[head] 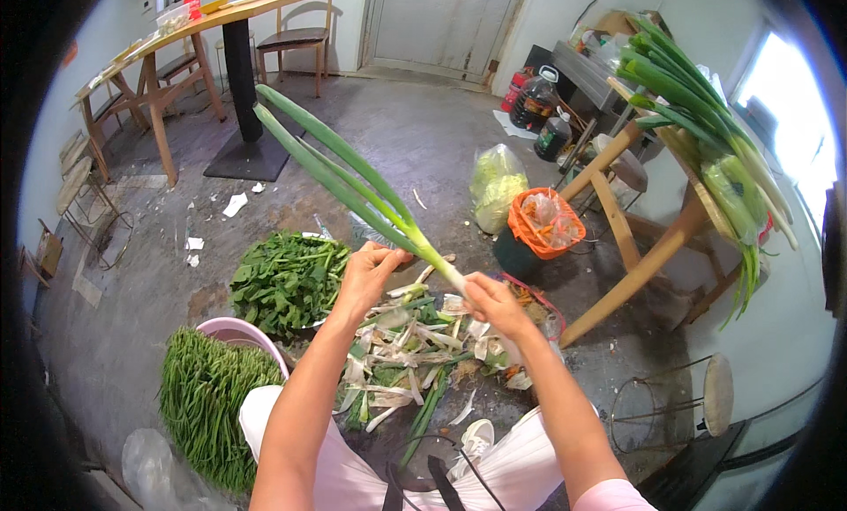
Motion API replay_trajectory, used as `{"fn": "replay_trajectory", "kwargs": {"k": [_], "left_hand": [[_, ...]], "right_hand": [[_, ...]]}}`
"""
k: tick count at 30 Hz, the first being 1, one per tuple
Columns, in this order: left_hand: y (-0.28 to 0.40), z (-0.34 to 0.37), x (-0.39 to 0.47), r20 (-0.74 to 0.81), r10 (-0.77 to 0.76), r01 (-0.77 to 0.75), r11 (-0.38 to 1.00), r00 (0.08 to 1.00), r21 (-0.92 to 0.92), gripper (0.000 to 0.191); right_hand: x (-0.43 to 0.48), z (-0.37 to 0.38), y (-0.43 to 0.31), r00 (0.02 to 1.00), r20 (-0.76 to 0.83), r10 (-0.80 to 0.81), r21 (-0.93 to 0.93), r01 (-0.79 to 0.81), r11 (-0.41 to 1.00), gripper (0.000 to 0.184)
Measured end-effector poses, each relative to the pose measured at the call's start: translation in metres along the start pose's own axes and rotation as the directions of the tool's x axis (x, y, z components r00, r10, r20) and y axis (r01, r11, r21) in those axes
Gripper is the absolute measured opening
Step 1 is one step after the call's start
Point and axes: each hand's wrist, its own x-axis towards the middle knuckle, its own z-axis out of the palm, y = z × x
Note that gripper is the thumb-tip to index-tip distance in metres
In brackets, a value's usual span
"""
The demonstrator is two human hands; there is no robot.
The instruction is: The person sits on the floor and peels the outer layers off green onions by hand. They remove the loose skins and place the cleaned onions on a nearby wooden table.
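Observation:
A long green onion (351,193) slants across the middle, its leaves towards the upper left. My right hand (495,304) grips its white stem. At the point where the leaves part, my left hand (374,269) has its thumb and fingers pinched at the stalk's near side; whether they grip the onion or a thin outer leaf is hard to tell. Beneath both hands lies a heap of onion peelings and trimmed leaves (397,359) on the floor. Leafy greens (284,279) are piled left of it. Thin green stalks (212,405) fill and overhang a pink tub (241,327).
An orange bag lines a dark bin (546,230) beside a bagged cabbage (499,183). More green onions (701,107) lie on a wooden table (688,174) at right. A stool (716,395) stands lower right. A long table (218,21) and chairs are at the back left.

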Motion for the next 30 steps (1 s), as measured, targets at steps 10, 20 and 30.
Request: {"fn": "replay_trajectory", "kwargs": {"k": [10, 20, 30], "left_hand": [[-0.007, -0.011, 0.003, -0.083, -0.163, 0.030, 0.593, 0.983, -0.805, 0.027], [0.001, -0.017, -0.001, 0.060, -0.336, 0.301, 0.733, 0.940, -0.610, 0.014], [-0.038, -0.026, 0.020, -0.335, 0.072, -0.033, 0.992, 0.940, 0.122, 0.054]], "right_hand": [[-0.046, -0.067, -0.028, 0.970, -0.067, 0.234, -0.318, -0.243, 0.916, 0.029], [-0.043, -0.072, 0.003, 0.987, -0.092, 0.130, -0.475, -0.159, 0.866, 0.036], [-0.042, -0.075, 0.006, 0.997, -0.083, 0.004, -0.484, -0.044, 0.874, 0.044]]}}
